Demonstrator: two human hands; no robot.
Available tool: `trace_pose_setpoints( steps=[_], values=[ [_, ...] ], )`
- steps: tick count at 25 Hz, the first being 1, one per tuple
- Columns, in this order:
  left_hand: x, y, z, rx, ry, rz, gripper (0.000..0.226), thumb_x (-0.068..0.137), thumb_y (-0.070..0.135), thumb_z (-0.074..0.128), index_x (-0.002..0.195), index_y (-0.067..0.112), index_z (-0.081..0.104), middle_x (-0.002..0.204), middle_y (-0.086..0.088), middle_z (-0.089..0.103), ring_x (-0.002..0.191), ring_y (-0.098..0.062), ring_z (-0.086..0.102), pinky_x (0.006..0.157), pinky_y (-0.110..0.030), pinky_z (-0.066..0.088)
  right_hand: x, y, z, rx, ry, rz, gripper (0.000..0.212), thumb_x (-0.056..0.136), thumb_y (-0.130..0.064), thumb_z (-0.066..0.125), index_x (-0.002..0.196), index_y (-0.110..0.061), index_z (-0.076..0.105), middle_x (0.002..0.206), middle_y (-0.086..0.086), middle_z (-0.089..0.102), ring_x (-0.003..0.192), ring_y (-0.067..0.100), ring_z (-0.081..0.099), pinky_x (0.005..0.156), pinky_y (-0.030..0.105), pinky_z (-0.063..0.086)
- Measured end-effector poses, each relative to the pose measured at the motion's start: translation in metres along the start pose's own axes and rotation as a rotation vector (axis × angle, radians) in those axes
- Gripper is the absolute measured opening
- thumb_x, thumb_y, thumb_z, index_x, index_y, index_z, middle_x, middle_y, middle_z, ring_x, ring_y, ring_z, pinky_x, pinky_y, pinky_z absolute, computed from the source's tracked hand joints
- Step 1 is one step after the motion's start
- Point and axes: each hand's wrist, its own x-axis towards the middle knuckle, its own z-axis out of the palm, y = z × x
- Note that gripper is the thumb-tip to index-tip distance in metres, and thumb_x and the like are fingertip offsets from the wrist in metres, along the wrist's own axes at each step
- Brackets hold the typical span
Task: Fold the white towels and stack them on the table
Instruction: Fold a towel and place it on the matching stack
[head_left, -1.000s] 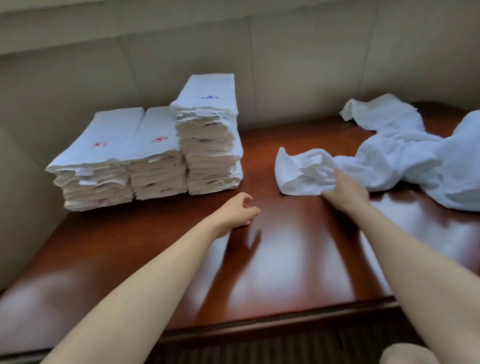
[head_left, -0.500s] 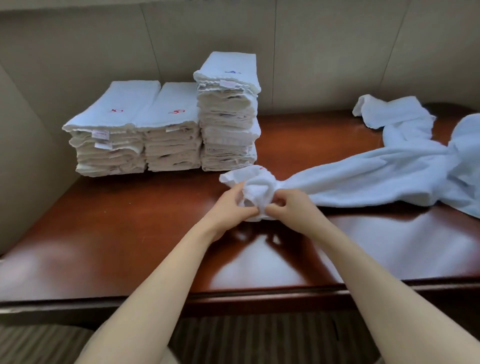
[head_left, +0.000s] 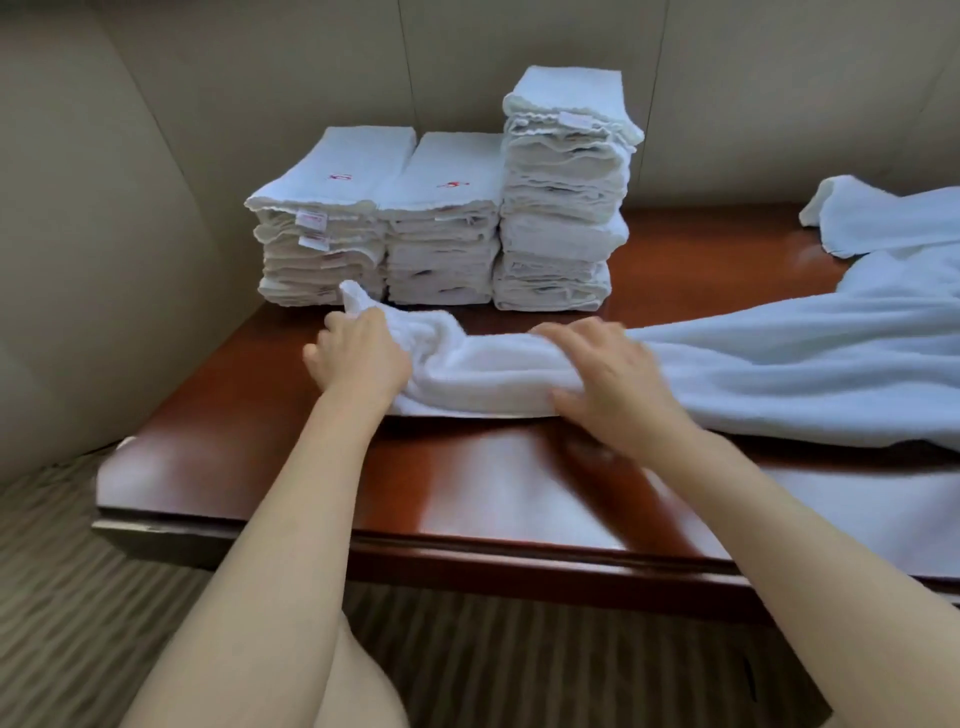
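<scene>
Three stacks of folded white towels (head_left: 441, 228) stand done; both hands (left hand (head_left: 358, 358), right hand (head_left: 608, 379)) grip a rumpled white terry towel (head_left: 753, 364), fingers curled, unfolded.

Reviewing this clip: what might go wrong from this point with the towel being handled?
The loose towel runs into the unfolded pile at right, so pulling may drag other towels along. The left hand grips its end close to the folded stacks; a sweep could nudge them. The right hand pinches bunched cloth, which may fold crooked.
</scene>
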Motion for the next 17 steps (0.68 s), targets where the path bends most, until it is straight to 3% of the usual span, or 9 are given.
trace_pose_setpoints(
  steps=[2, 4, 6, 8, 10, 12, 14, 17],
  values=[
    [-0.007, 0.005, 0.003, 0.147, 0.062, 0.053, 0.051, 0.087, 0.019, 0.059, 0.133, 0.012, 0.040, 0.139, -0.025, 0.031, 0.130, -0.040, 0.031, 0.104, -0.041, 0.028, -0.002, 0.030, -0.016, -0.291, -0.081, 0.249, 0.069, 0.079, -0.052, 0.063, 0.140, -0.034, 0.037, 0.138, 0.002, 0.041, 0.132, 0.021, 0.031, 0.106, 0.047, 0.025],
    [-0.024, 0.035, 0.006, 0.044, 0.100, 0.368, 0.067, 0.083, 0.019, 0.062, 0.142, 0.017, 0.031, 0.145, -0.022, 0.021, 0.134, -0.037, 0.026, 0.106, -0.040, 0.027, -0.012, 0.058, -0.027, -0.353, -0.228, 0.492, 0.070, 0.077, -0.068, 0.055, 0.137, -0.034, 0.040, 0.138, 0.003, 0.043, 0.134, 0.023, 0.032, 0.105, 0.053, 0.023],
    [-0.053, 0.080, 0.017, -0.121, -0.012, 0.769, 0.077, 0.080, 0.029, 0.065, 0.147, 0.019, 0.027, 0.148, -0.015, 0.021, 0.135, -0.030, 0.028, 0.107, -0.035, 0.026, -0.022, 0.080, -0.034, -0.174, -0.198, 0.531, 0.060, 0.079, -0.063, 0.051, 0.128, -0.029, 0.051, 0.131, 0.004, 0.054, 0.125, 0.027, 0.046, 0.098, 0.048, 0.034],
    [-0.074, 0.128, 0.034, -0.096, -0.150, 1.006, 0.081, 0.080, 0.035, 0.064, 0.147, 0.015, 0.024, 0.150, -0.011, 0.022, 0.139, -0.026, 0.022, 0.111, -0.036, 0.022, -0.033, 0.095, -0.045, -0.009, -0.036, 0.482, 0.051, 0.074, -0.057, 0.046, 0.110, -0.023, 0.061, 0.117, 0.006, 0.064, 0.112, 0.028, 0.056, 0.088, 0.040, 0.042],
    [-0.080, 0.179, 0.047, -0.001, -0.202, 1.104, 0.075, 0.080, 0.034, 0.063, 0.142, 0.011, 0.028, 0.146, -0.009, 0.029, 0.137, -0.025, 0.025, 0.110, -0.040, 0.025, -0.050, 0.120, -0.065, -0.192, 0.050, 0.523, 0.048, 0.079, -0.057, 0.048, 0.114, -0.027, 0.059, 0.122, 0.003, 0.061, 0.119, 0.025, 0.051, 0.094, 0.042, 0.037],
    [-0.085, 0.230, 0.056, 0.004, -0.247, 1.144, 0.075, 0.079, 0.034, 0.065, 0.141, 0.012, 0.028, 0.145, -0.009, 0.033, 0.136, -0.026, 0.028, 0.108, -0.042, 0.027, -0.074, 0.150, -0.084, -0.372, 0.024, 0.668, 0.064, 0.079, -0.065, 0.050, 0.134, -0.033, 0.042, 0.143, 0.000, 0.040, 0.137, 0.019, 0.029, 0.106, 0.053, 0.022],
    [-0.095, 0.281, 0.061, 0.011, -0.278, 1.178, 0.079, 0.079, 0.032, 0.066, 0.144, 0.017, 0.024, 0.143, -0.012, 0.034, 0.133, -0.031, 0.033, 0.104, -0.044, 0.032, -0.101, 0.182, -0.097, -0.340, 0.040, 0.820, 0.088, 0.070, -0.076, 0.050, 0.144, -0.036, 0.025, 0.154, 0.002, 0.017, 0.144, 0.021, 0.009, 0.109, 0.058, 0.015],
    [-0.117, 0.332, 0.081, -0.105, -0.302, 1.157, 0.056, 0.086, 0.019, 0.055, 0.137, 0.019, 0.033, 0.133, -0.017, 0.040, 0.121, -0.036, 0.044, 0.089, -0.040, 0.042, -0.122, 0.220, -0.105, -0.213, 0.157, 0.872, 0.105, 0.057, -0.083, 0.044, 0.147, -0.038, 0.013, 0.155, 0.003, 0.010, 0.144, 0.023, 0.008, 0.109, 0.059, 0.023]
  ],
)
